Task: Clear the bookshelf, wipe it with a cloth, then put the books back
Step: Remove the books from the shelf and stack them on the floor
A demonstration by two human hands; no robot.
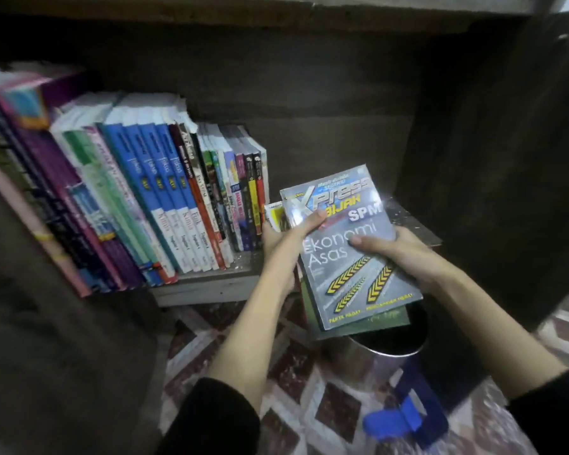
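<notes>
Between my two hands sits a small stack of books, its top one a grey Ekonomi Asas book (352, 257) lying cover-up and tilted. My left hand (284, 239) grips the stack's left edge, thumb curled over the cover near the title and fingers tucked under. My right hand (399, 256) clasps the right edge, thumb pressed flat beside the word "Ekonomi". Under the grey cover a green book (375, 321) shows at the near end, and a yellow-edged book (274, 215) peeks out by my left fingers. I hold the stack just to the right of the row of upright books (165, 198) on the wooden shelf (211, 285), its far end over the shelf's bare right part; whether it touches the board I cannot tell. Its near end overhangs a shiny metal tin (383, 353) on the patterned floor covering (217, 356), with a blue handle (404, 413) nearer me.
</notes>
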